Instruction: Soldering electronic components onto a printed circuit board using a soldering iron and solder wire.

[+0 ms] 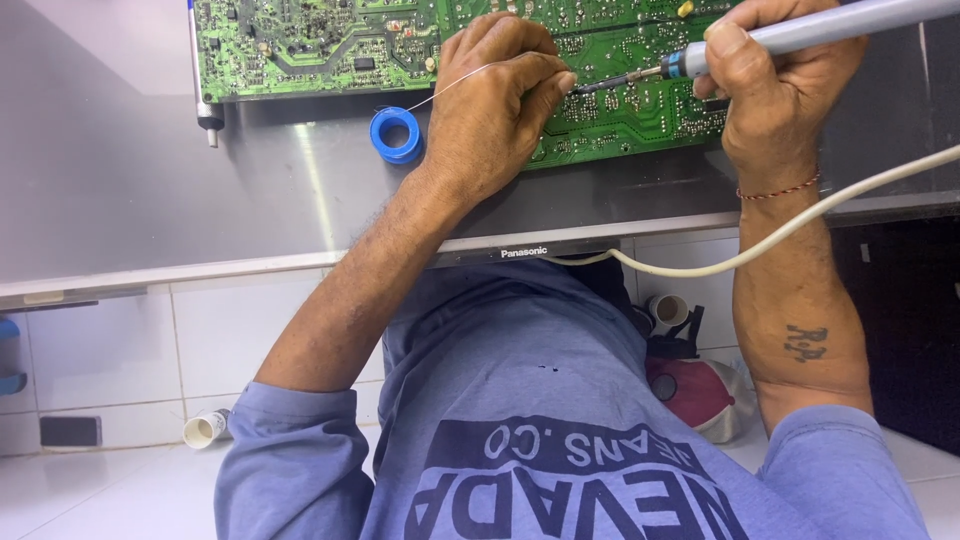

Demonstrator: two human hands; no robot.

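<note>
I keep my left hand (495, 100) pinched on the solder wire (450, 85), feeding its end to the joint on the green circuit board (610, 110), which lies on the grey worktop (150, 200). My right hand (775, 90) is clamped around the soldering iron (800, 35). Tip and wire should meet at one pad; avoid bridging neighbours. The blue solder spool (396, 133) sits beside the wrist.

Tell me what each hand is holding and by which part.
Left hand pinches thin solder wire near its free end. Right hand grips the soldering iron around its grey handle, behind the tip.
</note>
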